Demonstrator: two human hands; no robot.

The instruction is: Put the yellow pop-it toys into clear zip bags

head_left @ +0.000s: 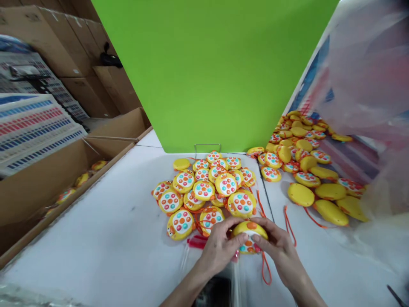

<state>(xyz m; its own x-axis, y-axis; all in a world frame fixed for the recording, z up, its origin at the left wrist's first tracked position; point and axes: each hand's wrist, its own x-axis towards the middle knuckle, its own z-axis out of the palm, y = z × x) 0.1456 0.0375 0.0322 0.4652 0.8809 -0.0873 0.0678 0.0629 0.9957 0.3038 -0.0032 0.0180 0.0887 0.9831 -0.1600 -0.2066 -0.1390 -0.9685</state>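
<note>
Between my two hands is a yellow duck-shaped toy (241, 230) with coloured buttons on a white face. My left hand (220, 245) grips its left side, thumb on the button face. Around the right side my right hand (277, 244) is closed, its thumb also on the buttons. An orange cord (266, 270) hangs below the toy. Just beyond my hands lies a pile of similar button toys (203, 190), mostly face up. Under my left wrist is a clear plastic bag with a red strip (197, 242), partly hidden, and a dark object (213, 293).
More yellow toys (300, 195) spread over the right side beside a translucent plastic sheet (377, 170). A green panel (217, 76) stands at the back, with a wire loop (207, 146) at its foot. Left is an open cardboard box (73, 160) holding several toys.
</note>
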